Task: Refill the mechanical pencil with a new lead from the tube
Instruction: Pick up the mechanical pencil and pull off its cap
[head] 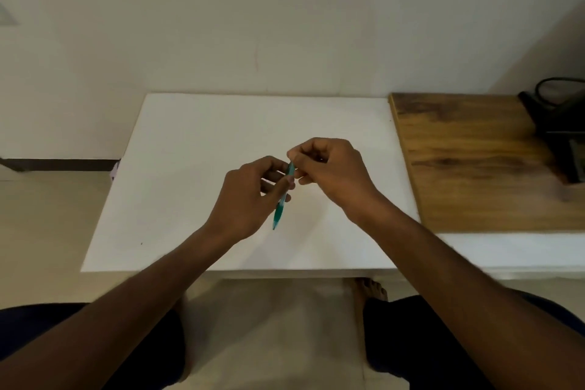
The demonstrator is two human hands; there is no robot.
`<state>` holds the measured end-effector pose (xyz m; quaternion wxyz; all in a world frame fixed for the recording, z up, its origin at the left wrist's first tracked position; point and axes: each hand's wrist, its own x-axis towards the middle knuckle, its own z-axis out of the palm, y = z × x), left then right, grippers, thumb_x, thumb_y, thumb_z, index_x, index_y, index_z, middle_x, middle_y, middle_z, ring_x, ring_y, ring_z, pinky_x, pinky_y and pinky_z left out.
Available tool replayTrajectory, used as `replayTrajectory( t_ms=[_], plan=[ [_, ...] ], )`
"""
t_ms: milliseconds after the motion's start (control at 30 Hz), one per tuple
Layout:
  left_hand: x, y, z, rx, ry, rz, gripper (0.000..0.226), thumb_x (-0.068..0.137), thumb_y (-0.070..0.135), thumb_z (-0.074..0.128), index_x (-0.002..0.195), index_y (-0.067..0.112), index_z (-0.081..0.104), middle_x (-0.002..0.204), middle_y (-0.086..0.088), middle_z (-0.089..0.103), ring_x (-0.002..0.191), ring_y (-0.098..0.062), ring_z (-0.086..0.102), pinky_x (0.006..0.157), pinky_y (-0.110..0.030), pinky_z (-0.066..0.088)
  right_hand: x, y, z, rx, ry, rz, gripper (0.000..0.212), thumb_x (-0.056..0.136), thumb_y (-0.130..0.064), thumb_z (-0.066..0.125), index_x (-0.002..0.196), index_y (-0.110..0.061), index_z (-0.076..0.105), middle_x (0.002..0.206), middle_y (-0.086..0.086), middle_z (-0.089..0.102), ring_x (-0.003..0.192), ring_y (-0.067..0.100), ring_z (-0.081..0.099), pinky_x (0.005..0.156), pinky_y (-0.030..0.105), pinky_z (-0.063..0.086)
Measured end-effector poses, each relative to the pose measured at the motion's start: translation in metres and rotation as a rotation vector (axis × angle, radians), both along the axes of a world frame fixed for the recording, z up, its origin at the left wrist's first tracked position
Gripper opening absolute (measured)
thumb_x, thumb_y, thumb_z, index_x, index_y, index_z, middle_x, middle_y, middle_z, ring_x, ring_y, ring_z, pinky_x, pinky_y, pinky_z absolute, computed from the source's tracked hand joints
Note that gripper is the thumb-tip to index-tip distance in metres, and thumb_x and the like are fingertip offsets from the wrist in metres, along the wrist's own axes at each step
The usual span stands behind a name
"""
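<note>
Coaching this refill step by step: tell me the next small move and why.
Probably pull the cap end free with the right hand, whose fingers pinch the top of the green pencil. The left hand grips the barrel, tip pointing down. No lead tube is visible.

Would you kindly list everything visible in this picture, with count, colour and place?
Mechanical pencil: one, teal, held tilted above the white board, tip toward the person.
White board: one, white, centre, under both hands.
Wooden surface: one, brown, right of the board.
Dark object: one, black, far right on the wood; blurred.
Lead tube: not visible.
Left hand: one, holds the pencil's barrel.
Right hand: one, fingers curled at the pencil's upper end.
</note>
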<state>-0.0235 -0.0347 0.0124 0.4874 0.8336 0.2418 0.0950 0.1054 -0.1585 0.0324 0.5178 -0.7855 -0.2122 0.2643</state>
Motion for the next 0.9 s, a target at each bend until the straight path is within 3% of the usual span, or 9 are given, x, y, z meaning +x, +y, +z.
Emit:
replayTrajectory(
  t_ms=[167,333,433,533,600,667,733,800,900],
  plan=[
    [-0.003,-0.005,0.001,0.039,-0.010,0.004,0.022,0.109,0.034,0.060,0.106,0.017,0.074,0.093,0.009,0.081,0.087,-0.004,0.078,0.083,-0.020,0.059,-0.001,-0.012,-0.007,0.098,0.222,0.032,0.009,0.093,-0.023,0.083,0.096,-0.014,0.085,0.087,0.003,0.083,0.080,0.014,0.078,0.080,0.029,0.065],
    [0.003,0.001,-0.004,-0.037,0.007,-0.001,0.027,0.108,0.036,0.061,0.110,0.013,0.073,0.091,0.004,0.079,0.075,-0.009,0.080,0.077,-0.026,0.067,0.008,-0.006,-0.011,0.083,0.321,0.017,0.007,0.093,-0.022,0.083,0.091,-0.016,0.086,0.084,0.000,0.081,0.080,0.010,0.071,0.082,0.028,0.063],
    [0.006,0.006,-0.009,-0.116,0.027,0.010,0.019,0.107,0.034,0.065,0.104,0.019,0.076,0.089,0.005,0.080,0.073,-0.007,0.080,0.067,-0.019,0.064,0.012,-0.002,-0.015,0.051,0.311,-0.007,0.007,0.093,-0.020,0.084,0.090,-0.014,0.085,0.086,0.003,0.081,0.083,0.014,0.070,0.084,0.031,0.064],
    [0.005,0.009,-0.017,-0.145,0.099,0.011,0.014,0.106,0.032,0.068,0.099,0.024,0.077,0.089,0.006,0.080,0.072,-0.006,0.079,0.062,-0.013,0.059,0.028,0.000,-0.014,0.194,0.421,-0.160,0.009,0.092,-0.019,0.085,0.090,-0.011,0.083,0.082,0.002,0.079,0.079,0.015,0.070,0.076,0.026,0.063],
    [0.004,0.009,-0.020,-0.213,0.125,0.047,0.015,0.106,0.031,0.067,0.100,0.021,0.078,0.091,0.004,0.080,0.073,-0.007,0.079,0.060,-0.013,0.058,0.050,-0.006,-0.014,0.115,0.210,-0.189,0.011,0.090,-0.025,0.087,0.088,-0.015,0.083,0.081,-0.002,0.081,0.079,0.015,0.076,0.073,0.024,0.064],
    [0.005,0.009,-0.021,-0.257,0.128,0.074,0.017,0.106,0.030,0.066,0.103,0.019,0.078,0.093,0.002,0.080,0.074,-0.009,0.080,0.060,-0.014,0.059,0.067,-0.015,-0.017,-0.129,-0.099,-0.106,0.009,0.088,-0.029,0.089,0.086,-0.021,0.084,0.080,-0.004,0.083,0.077,0.016,0.080,0.074,0.029,0.067],
    [0.006,0.009,-0.022,-0.266,0.136,0.077,0.016,0.107,0.029,0.065,0.105,0.019,0.078,0.094,0.003,0.080,0.076,-0.009,0.080,0.061,-0.015,0.060,0.074,-0.021,-0.025,-0.300,-0.194,-0.028,0.007,0.087,-0.025,0.089,0.084,-0.021,0.084,0.076,-0.002,0.082,0.074,0.017,0.080,0.079,0.034,0.068],
    [0.006,0.008,-0.023,-0.261,0.147,0.060,0.016,0.107,0.029,0.066,0.109,0.020,0.078,0.097,0.005,0.079,0.079,-0.007,0.079,0.062,-0.014,0.061,0.076,-0.022,-0.036,-0.410,-0.282,0.020,0.009,0.086,-0.024,0.090,0.084,-0.017,0.084,0.073,-0.002,0.079,0.067,0.010,0.076,0.077,0.027,0.065],
    [0.007,0.006,-0.027,-0.239,0.159,0.030,0.014,0.106,0.027,0.067,0.112,0.021,0.078,0.102,0.008,0.079,0.079,-0.004,0.079,0.063,-0.014,0.061,0.075,-0.020,-0.048,-0.508,-0.412,0.024,0.016,0.086,-0.029,0.091,0.083,-0.017,0.082,0.074,-0.004,0.076,0.067,0.006,0.072,0.063,0.011,0.048]
  ],
)
